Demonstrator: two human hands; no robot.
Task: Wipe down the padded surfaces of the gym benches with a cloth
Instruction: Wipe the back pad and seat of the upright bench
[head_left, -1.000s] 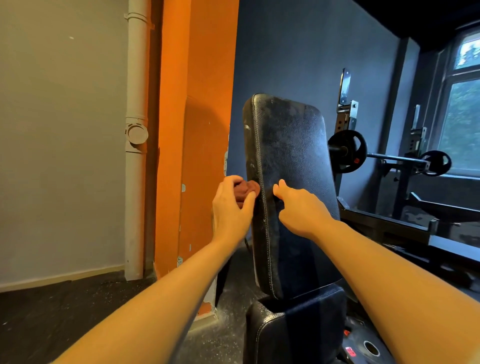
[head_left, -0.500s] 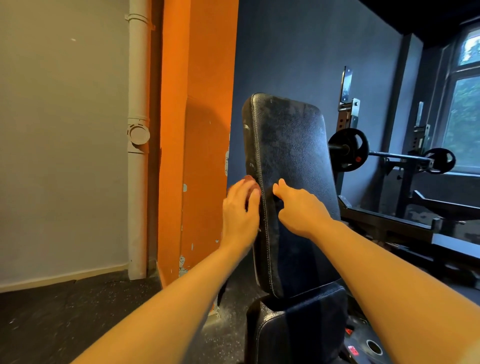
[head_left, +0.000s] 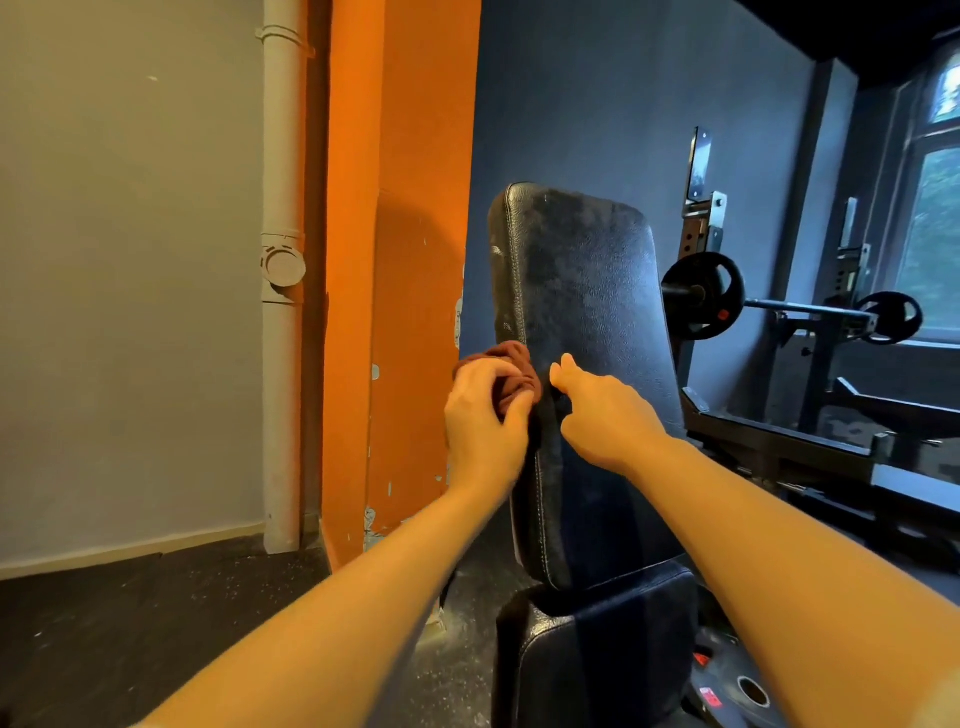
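An upright black padded backrest (head_left: 582, 312) stands in front of me, dusty near its top, with the black seat pad (head_left: 597, 644) below it. My left hand (head_left: 483, 421) grips a bunched reddish-brown cloth (head_left: 519, 374) against the backrest's left edge at mid height. My right hand (head_left: 602, 410) rests on the front of the pad just right of the cloth, with its fingers curled under and its thumb pointing up. It holds nothing that I can see.
An orange pillar (head_left: 395, 260) and a white drain pipe (head_left: 283, 260) stand close on the left. A loaded barbell (head_left: 795, 306) sits on a rack at the right, with another dark bench (head_left: 831, 447) below it. Weight plates (head_left: 748, 691) lie on the floor at the lower right.
My left hand slid forward over the pad's left edge, hiding the cloth, then drew back a little; the cloth shows again above my fingers. My right hand stayed put.
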